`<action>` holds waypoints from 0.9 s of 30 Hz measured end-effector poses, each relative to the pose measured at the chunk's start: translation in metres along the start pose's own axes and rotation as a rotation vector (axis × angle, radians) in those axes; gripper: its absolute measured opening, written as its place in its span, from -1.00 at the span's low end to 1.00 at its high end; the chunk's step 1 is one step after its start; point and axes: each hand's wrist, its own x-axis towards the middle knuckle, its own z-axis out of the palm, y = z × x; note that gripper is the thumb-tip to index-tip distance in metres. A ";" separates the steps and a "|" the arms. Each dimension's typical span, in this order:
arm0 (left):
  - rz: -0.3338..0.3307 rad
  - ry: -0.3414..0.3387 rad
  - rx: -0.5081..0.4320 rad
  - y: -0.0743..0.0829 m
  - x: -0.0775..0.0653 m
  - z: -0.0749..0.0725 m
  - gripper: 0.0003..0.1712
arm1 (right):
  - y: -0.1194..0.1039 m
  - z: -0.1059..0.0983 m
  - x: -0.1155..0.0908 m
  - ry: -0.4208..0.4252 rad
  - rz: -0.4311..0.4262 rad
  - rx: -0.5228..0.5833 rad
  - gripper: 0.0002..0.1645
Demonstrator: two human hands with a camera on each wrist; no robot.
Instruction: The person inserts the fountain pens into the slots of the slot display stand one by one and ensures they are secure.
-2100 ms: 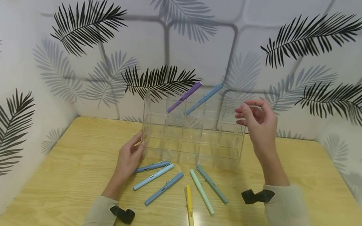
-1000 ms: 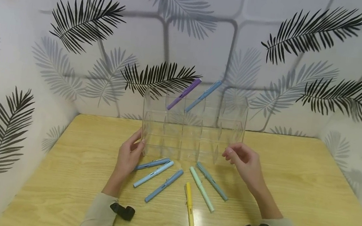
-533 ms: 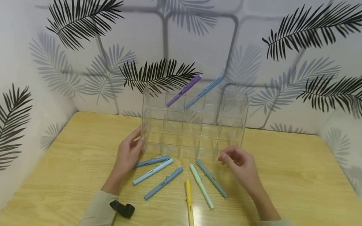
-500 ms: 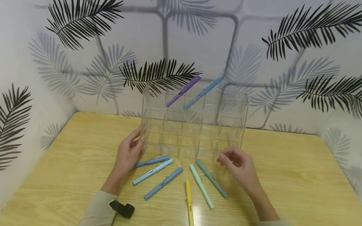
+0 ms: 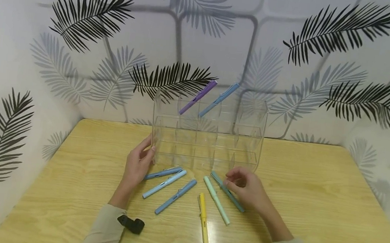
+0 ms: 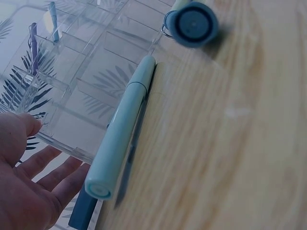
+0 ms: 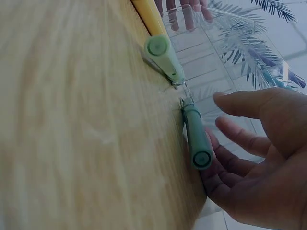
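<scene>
My left hand (image 5: 137,165) grips the left side edge of a clear acrylic display rack (image 5: 262,144), thumb in front and fingers behind. Low over the dark green pen (image 5: 233,200) is my right hand (image 5: 246,187); in the right wrist view its thumb and fingers (image 7: 240,136) are spread apart beside that pen, with nothing between them. A pale green pen (image 5: 217,203) lies just left of it. High in the rack, a purple pen (image 5: 198,98) and a light blue pen (image 5: 219,100) lean at a slant.
On the wooden table (image 5: 316,189), a yellow pen (image 5: 204,225) lies in front at the middle. Several blue pens, among them a pale blue pen (image 5: 164,184) and a medium blue pen (image 5: 176,197), fan out near my left hand. A leaf-patterned wall (image 5: 213,52) stands behind the rack.
My right hand has come down from beside the rack's upper right to the dark green pen, moving left at the end. The left hand keeps its grip on the rack; the pens lie as before.
</scene>
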 end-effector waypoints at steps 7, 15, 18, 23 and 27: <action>0.011 -0.004 -0.021 -0.006 0.001 -0.001 -0.46 | -0.002 0.007 -0.002 -0.056 0.041 -0.059 -0.70; 0.009 -0.016 -0.030 -0.005 0.001 -0.002 -0.46 | -0.003 0.010 -0.001 -0.032 0.063 -0.130 -0.75; 0.009 -0.016 -0.032 -0.005 0.001 -0.002 -0.46 | -0.004 0.009 -0.001 -0.030 0.065 -0.142 -0.81; 0.010 -0.005 -0.034 0.000 0.001 0.000 -0.47 | -0.007 0.007 -0.002 -0.028 0.058 -0.133 -0.82; 0.010 -0.011 -0.026 0.018 -0.003 -0.001 -0.47 | -0.009 0.005 -0.002 -0.026 0.065 -0.139 -0.75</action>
